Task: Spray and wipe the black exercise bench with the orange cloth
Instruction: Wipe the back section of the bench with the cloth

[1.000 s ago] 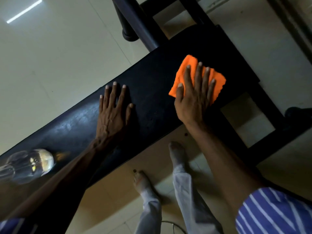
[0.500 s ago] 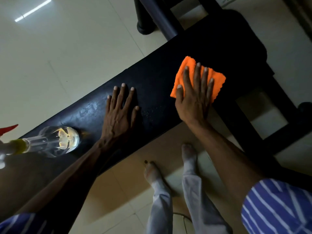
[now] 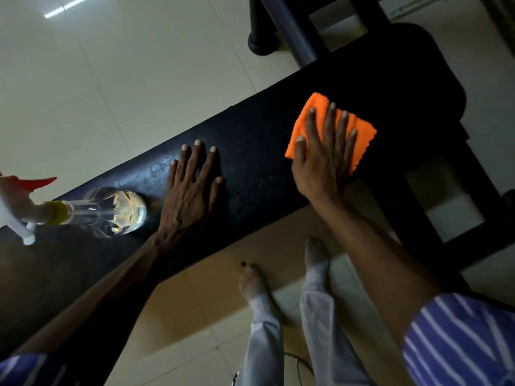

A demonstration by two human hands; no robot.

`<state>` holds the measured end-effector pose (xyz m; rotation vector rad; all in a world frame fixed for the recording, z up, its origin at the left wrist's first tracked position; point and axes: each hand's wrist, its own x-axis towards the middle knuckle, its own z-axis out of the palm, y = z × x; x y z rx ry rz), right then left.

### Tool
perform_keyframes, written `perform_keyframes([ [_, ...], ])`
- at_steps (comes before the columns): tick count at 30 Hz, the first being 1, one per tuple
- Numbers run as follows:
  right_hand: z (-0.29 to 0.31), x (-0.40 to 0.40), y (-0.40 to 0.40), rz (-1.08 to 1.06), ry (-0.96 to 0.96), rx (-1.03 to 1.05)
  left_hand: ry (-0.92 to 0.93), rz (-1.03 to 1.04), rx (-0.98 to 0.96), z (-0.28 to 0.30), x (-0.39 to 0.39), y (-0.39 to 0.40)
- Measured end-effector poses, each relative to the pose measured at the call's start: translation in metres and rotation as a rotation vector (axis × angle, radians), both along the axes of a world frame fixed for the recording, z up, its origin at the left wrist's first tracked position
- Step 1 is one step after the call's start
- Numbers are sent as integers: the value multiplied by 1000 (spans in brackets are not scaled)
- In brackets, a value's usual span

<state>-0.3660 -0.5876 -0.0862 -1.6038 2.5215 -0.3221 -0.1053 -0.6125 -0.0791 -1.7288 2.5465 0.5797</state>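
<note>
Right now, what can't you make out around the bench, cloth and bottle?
Head view only:
- orange cloth: middle hidden under the right hand.
- spray bottle: nozzle cut off by the left edge.
- black bench: left end too dark; wetness unclear.
- bench under the left hand: covered.

Pale cream floor tiles (image 3: 117, 79) spread across the room, their thin grout lines running diagonally. A bright strip-light reflection (image 3: 68, 6) gleams on the glossy surface near the far corner. The room is dim overall, and a thin cable (image 3: 299, 363) curls on the tiles close by.
</note>
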Motion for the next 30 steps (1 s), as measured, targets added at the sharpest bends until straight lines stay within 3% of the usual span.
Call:
perform_keyframes([
  [2,-3,38,19,70,-17,-37,2,32,5,2,2,5],
  [4,-7,54,55,281,-24,-47,16,55,9,4,3,9],
  [7,-13,32,86,538,-1,-19,27,84,4,5,9,13],
  [9,-14,5,79,587,36,8,25,86,-9,1,15,16],
  [14,-11,24,17,93,44,-37,57,100,-52,-10,24,26],
  [16,-10,54,10,-3,9,-38,75,109,-55,-11,26,28],
  [21,-17,95,75,480,-21,-56,87,138,-47,-3,30,33],
  [25,-17,44,77,729,32,-20,75,148,-36,3,34,38],
  [27,-15,25,44,545,52,-54,72,129,-42,1,38,40],
  [30,-9,52,-6,52,-10,-67,68,118,-59,-3,42,40],
])
